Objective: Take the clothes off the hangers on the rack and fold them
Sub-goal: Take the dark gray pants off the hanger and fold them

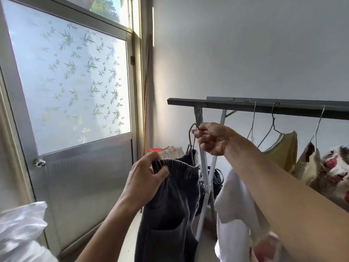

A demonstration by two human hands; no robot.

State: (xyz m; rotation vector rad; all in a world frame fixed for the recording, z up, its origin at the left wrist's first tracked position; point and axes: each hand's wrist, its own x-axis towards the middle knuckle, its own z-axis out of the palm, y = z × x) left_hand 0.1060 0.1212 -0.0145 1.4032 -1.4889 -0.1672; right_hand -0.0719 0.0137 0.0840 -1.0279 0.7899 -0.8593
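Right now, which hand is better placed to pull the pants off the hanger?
Left. The left hand grips the pants at the waistband and can probably slide them off; the right hand holds the hanger by its hook and steadies it.

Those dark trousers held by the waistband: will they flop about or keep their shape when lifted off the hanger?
Probably floppy: the dark trousers hang limp below the left hand, which bunches their elastic waistband. Likely weighty for cloth: the fabric looks thick and drapes straight. Unlikely to slip, given the gathered band.
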